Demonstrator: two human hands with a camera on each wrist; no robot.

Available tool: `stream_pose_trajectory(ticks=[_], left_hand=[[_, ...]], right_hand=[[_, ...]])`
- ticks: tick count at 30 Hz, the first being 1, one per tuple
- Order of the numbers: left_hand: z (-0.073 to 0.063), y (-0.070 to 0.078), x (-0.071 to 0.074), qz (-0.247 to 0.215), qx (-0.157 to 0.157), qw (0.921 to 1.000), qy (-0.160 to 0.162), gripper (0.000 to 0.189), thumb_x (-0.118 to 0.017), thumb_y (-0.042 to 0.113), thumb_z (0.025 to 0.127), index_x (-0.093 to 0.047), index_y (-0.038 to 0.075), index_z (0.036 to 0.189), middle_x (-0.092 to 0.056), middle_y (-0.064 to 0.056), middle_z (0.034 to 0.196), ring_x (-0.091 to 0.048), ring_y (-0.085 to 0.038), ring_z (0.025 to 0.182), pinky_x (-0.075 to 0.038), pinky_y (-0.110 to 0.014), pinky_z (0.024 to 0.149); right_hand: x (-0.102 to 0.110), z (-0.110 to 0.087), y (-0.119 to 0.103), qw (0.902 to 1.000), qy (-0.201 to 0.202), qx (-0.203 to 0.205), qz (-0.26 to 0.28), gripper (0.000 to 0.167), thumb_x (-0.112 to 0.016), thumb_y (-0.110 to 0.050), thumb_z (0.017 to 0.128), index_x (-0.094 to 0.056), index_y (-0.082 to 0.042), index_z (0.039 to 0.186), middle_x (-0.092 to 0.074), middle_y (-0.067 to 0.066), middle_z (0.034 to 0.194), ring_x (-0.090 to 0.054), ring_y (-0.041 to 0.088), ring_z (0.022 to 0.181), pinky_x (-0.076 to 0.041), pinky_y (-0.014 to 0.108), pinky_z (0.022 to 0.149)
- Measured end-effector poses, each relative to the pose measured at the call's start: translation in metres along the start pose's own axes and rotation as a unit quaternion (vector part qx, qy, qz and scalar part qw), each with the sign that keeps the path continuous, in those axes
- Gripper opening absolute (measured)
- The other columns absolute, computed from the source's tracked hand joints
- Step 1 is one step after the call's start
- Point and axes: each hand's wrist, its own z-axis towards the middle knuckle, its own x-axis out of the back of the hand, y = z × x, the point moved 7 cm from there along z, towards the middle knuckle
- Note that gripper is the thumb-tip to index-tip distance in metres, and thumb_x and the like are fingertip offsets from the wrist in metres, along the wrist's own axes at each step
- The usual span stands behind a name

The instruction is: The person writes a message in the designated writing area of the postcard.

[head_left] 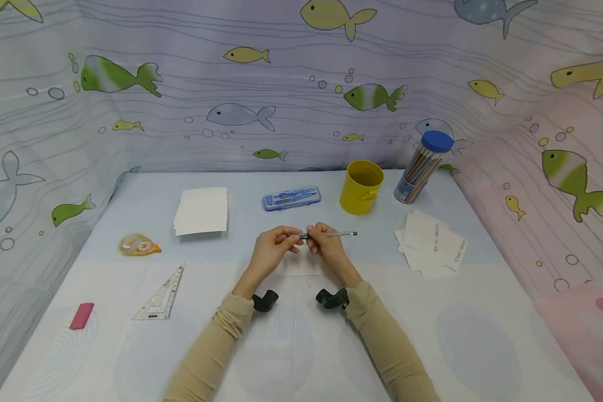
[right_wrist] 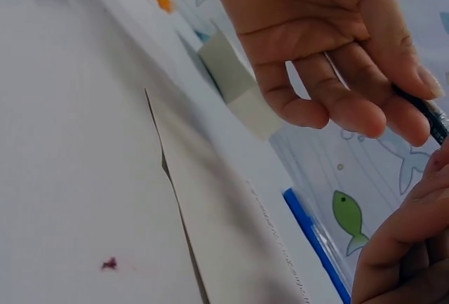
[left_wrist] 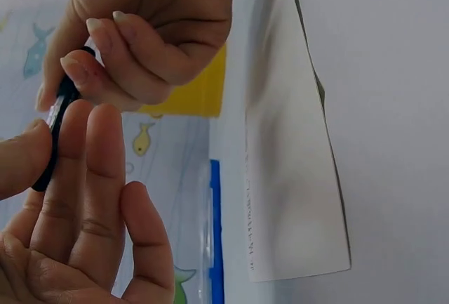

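Observation:
In front of the person, both hands hold a gel pen (head_left: 345, 233) with a clear barrel and black ends, lying nearly level above the table. The left hand (head_left: 273, 248) pinches its dark left end between thumb and fingers, the other fingers extended. Around the barrel the right hand (head_left: 329, 245) is curled, with the black tail end sticking out to the right. In the left wrist view the dark end of the pen (left_wrist: 46, 163) shows beside the left thumb. Below the hands lies a sheet of paper (head_left: 297, 269) with a line of small writing (right_wrist: 277, 241), partly hidden by the hands.
Behind stand a blue pen case (head_left: 291, 198), a yellow bucket (head_left: 357, 195) and a blue-lidded pencil jar (head_left: 419, 173). Written cards (head_left: 432, 245) lie right. At left are blank cards (head_left: 201, 211), correction tape (head_left: 138, 245), a set square (head_left: 163, 298) and a red eraser (head_left: 82, 316).

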Motion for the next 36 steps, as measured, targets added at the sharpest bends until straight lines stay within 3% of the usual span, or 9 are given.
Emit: stream_pose_trajectory(ticks=[15,23,36], left_hand=[[0.0,-0.001,0.001,-0.012,0.016,0.9998,-0.01,0.032,-0.06,0.021,0.097,-0.064,0.003,0.123,-0.073,-0.02,0.105,-0.071,-0.037,0.092,-0.054,-0.048,0.091],[-0.015,0.033,0.004,-0.036,0.02,0.9989,-0.023,0.031,-0.056,0.012,0.098,-0.06,-0.005,0.124,-0.07,-0.027,0.107,-0.067,-0.044,0.096,-0.051,-0.054,0.094],[-0.012,0.031,0.014,-0.033,0.032,0.9989,0.004,0.03,-0.052,0.007,0.099,-0.059,-0.005,0.126,-0.071,-0.025,0.105,-0.069,-0.038,0.094,-0.052,-0.05,0.096]], right_hand=[[-0.001,-0.001,0.005,0.9996,0.003,-0.02,0.022,0.037,-0.046,-0.015,0.103,-0.046,-0.016,0.065,-0.053,-0.008,0.057,-0.043,0.003,0.046,-0.035,0.014,0.045],[-0.005,-0.002,0.003,0.9982,-0.013,-0.023,0.053,0.027,-0.042,-0.015,0.103,-0.053,-0.014,0.079,-0.056,-0.007,0.06,-0.044,0.002,0.048,-0.039,0.013,0.046],[0.011,-0.001,-0.007,0.9952,0.003,-0.008,0.097,0.031,-0.037,-0.018,0.105,-0.059,-0.014,0.084,-0.058,-0.004,0.061,-0.046,0.003,0.048,-0.042,0.012,0.046]])
